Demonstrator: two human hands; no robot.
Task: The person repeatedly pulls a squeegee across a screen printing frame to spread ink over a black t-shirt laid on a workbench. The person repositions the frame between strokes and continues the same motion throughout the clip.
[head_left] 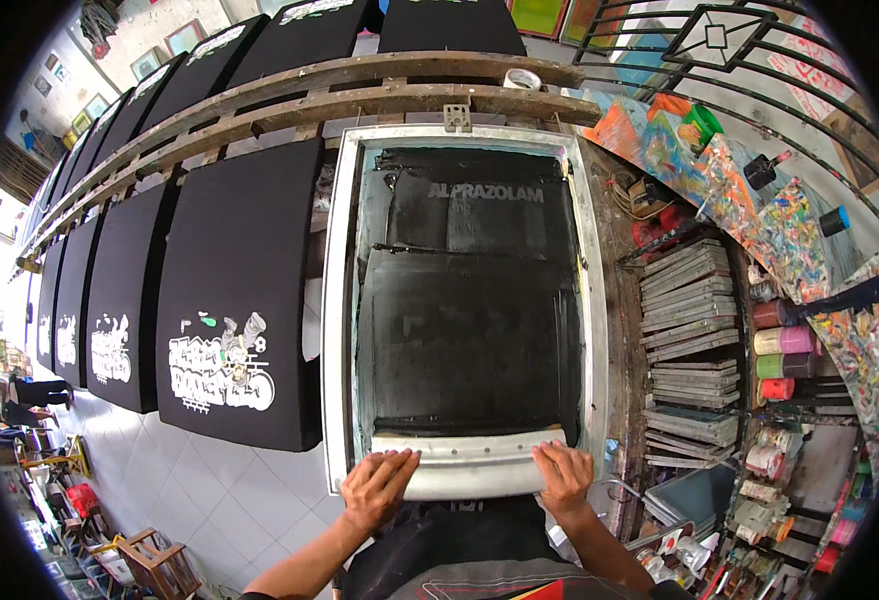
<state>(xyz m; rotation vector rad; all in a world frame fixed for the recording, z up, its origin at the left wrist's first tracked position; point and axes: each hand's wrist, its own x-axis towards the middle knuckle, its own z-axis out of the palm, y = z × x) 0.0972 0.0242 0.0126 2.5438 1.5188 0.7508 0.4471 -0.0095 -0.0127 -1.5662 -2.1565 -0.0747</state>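
A metal-framed printing screen (339,300) lies in front of me, its mesh (469,330) coated in black ink, with pale lettering near the top. A pale squeegee bar (474,446) with a row of small holes spans its near end. My left hand (379,485) grips the bar's left end with curled fingers. My right hand (564,478) grips the right end the same way.
Black shirts on boards (239,240) with white prints line the left and back, beside wooden rails (289,85) holding a tape roll (522,78). At right are stacked grey frames (689,300), paint containers (784,340), paint-spattered surfaces and a railing. A tiled floor (209,490) shows lower left.
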